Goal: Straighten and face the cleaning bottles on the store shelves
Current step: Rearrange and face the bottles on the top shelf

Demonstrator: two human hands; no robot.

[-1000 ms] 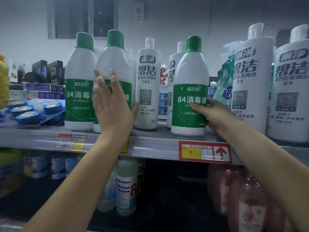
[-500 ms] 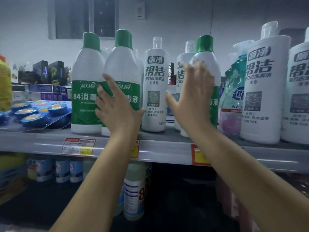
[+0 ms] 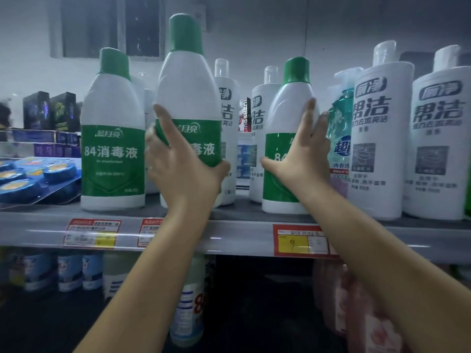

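labels read "84消毒液" as my left hand gripped the middle bottle, my right hand clasping the right bottle.

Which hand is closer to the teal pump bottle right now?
Right. The right hand grips the right green-capped bottle directly beside the teal pump bottle; the left hand grips the middle green-capped bottle, farther left.

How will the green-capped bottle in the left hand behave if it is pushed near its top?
The middle green-capped bottle is tall with a narrow base, so it probably tips. Its smooth plastic may slip in the left hand.
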